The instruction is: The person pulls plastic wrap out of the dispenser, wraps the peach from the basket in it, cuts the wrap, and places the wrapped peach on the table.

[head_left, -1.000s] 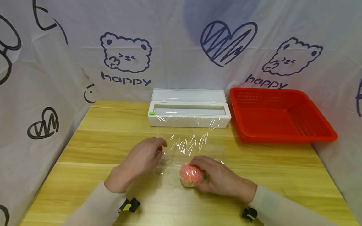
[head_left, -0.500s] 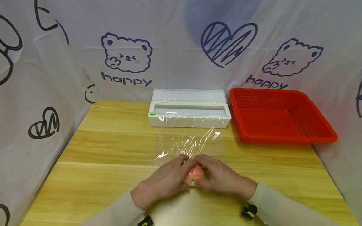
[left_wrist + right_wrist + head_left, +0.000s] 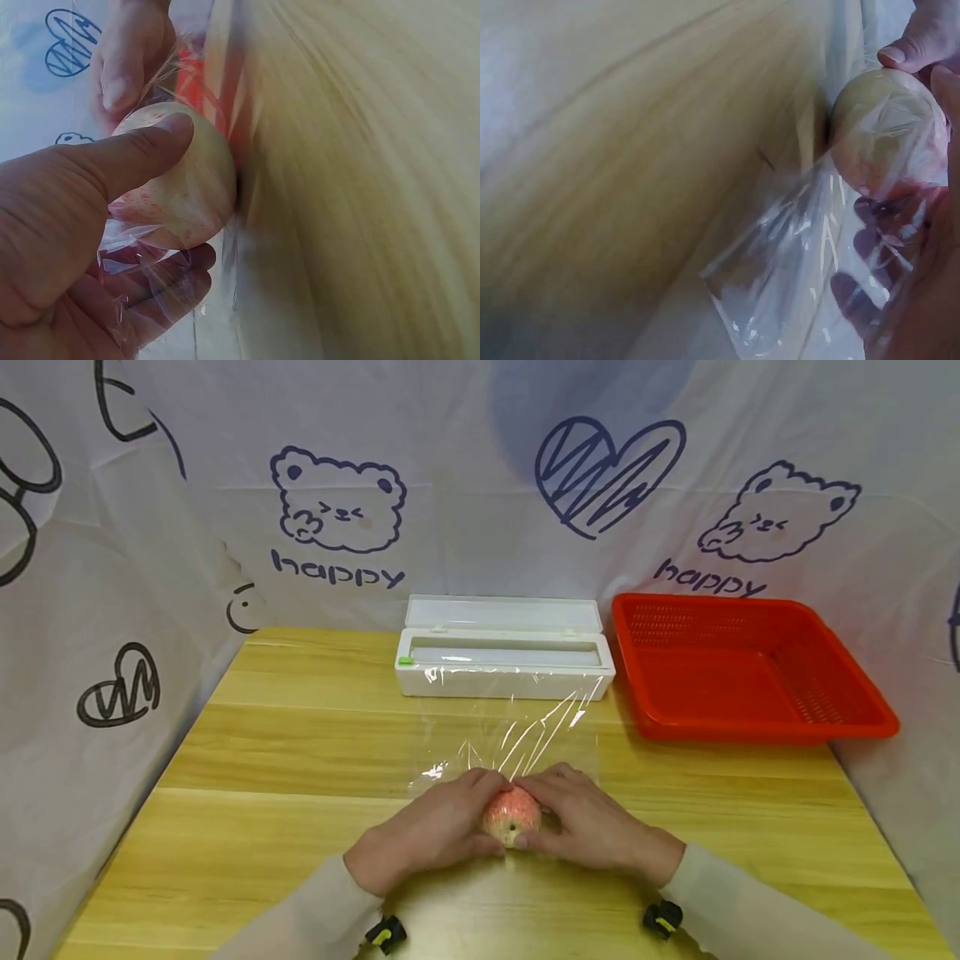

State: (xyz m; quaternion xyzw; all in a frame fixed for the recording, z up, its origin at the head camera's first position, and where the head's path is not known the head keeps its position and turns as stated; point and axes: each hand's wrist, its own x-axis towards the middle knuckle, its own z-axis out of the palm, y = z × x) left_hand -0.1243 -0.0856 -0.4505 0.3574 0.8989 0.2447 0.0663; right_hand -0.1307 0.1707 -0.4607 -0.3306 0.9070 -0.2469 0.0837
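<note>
A pink-red and pale yellow apple [image 3: 512, 814] sits near the front middle of the table, its dimpled end turned toward me. My left hand [image 3: 438, 827] grips it from the left; in the left wrist view the thumb presses on the apple [image 3: 206, 169] and the fingers curl beneath. From the other side my right hand [image 3: 596, 827] holds it, forefinger at the top and thumb low. Clear cling film [image 3: 517, 727] runs from the white box to the apple. In the right wrist view a loose film edge [image 3: 772, 262] hangs beside the right hand's fingers.
The white cling film box [image 3: 506, 683] stands behind the hands, lid raised, with a roll inside and a green tab at its left. A red plastic basket [image 3: 750, 727] is at the back right. A patterned cloth [image 3: 480, 510] hangs behind the wooden table [image 3: 262, 735].
My left hand has moved right from the film's left side onto the apple. The apple has turned so its dimpled end shows, and the film is drawn into folds toward it.
</note>
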